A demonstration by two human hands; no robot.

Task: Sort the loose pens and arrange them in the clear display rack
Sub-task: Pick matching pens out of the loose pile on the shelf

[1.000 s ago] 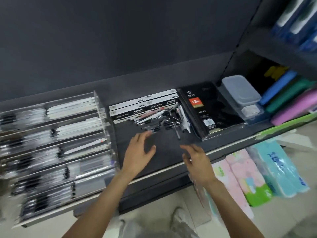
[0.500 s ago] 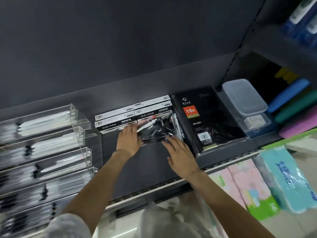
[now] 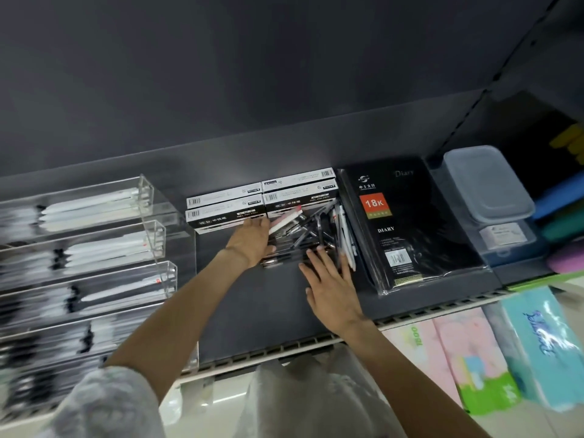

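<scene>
Right hand point(image 3: 331, 286) flat, fingers straight on near edge of loose pens pile point(image 3: 311, 233) mid dark shelf point(image 3: 262, 311), left hand point(image 3: 251, 240) just left, fingers around a white pen point(image 3: 284, 220), clear display rack point(image 3: 94, 248) far left, pen boxes point(image 3: 262, 197) behind pile.

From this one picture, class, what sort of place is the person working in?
Probably a stationery shop: a dark retail shelf carries a clear acrylic rack of pens, barcoded black-and-white pen boxes and shrink-wrapped black diaries.
</scene>
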